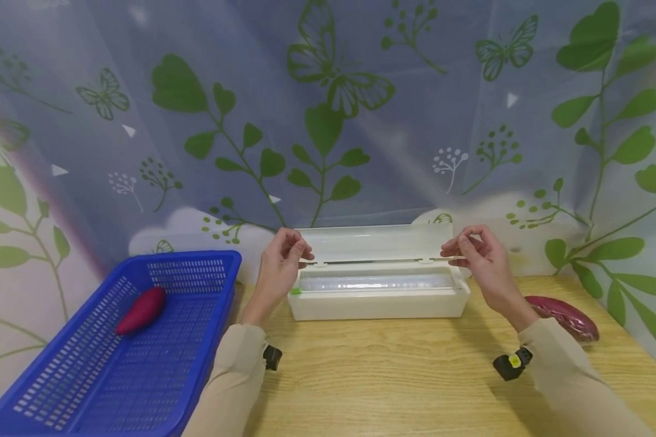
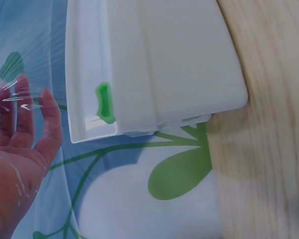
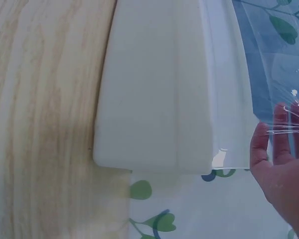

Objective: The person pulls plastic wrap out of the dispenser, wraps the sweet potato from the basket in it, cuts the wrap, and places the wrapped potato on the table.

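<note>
The white cling film dispenser (image 1: 379, 308) stands on the table with its lid (image 1: 372, 241) raised, and a roll of film (image 1: 377, 283) lies inside. A green slider (image 2: 105, 103) sits at its left end. Clear cling film (image 3: 290, 130) stretches between the two hands above the box. My left hand (image 1: 281, 264) pinches one side of it between thumb and fingers, near the left end of the lid. Over the opposite end, my right hand (image 1: 485, 262) pinches the other side. Creases in the film (image 2: 24, 99) cross the left fingers in the left wrist view.
At the left is a blue basket (image 1: 164, 370) holding a purple-red sweet potato (image 1: 142, 311). A second sweet potato (image 1: 568, 317), shiny as if wrapped in film, lies on the wooden table (image 1: 382, 376) beyond the right forearm. A leaf-patterned curtain (image 1: 361, 152) hangs close behind the dispenser.
</note>
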`<action>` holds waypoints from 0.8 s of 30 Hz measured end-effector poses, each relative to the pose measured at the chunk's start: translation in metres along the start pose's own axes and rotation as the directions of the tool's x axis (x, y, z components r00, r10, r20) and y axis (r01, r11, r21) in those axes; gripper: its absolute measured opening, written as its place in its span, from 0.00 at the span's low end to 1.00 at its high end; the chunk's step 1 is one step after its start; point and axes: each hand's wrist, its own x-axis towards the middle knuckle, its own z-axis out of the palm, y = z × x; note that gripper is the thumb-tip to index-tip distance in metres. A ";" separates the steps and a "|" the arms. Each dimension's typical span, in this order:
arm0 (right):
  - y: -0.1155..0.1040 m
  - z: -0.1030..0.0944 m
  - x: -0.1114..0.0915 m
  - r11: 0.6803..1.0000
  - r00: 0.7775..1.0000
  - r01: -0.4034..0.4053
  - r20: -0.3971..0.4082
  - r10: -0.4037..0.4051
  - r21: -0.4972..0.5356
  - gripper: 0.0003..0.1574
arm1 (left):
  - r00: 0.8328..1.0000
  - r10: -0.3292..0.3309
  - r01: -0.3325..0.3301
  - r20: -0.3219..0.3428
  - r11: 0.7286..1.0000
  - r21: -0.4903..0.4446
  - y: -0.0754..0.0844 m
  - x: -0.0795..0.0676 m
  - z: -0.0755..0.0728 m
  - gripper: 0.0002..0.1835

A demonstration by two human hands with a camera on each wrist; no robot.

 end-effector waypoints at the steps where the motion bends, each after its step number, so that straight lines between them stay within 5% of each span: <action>1: -0.001 0.000 0.000 1.000 1.000 -0.001 -0.001 0.001 0.001 0.06 | 1.000 0.005 -0.005 -0.002 1.000 -0.001 0.001 0.000 0.000 0.07; 24: -0.033 0.004 0.008 0.999 1.000 0.021 -0.005 -0.021 -0.034 0.07 | 0.997 0.071 -0.071 0.001 0.997 0.006 0.025 0.004 -0.010 0.08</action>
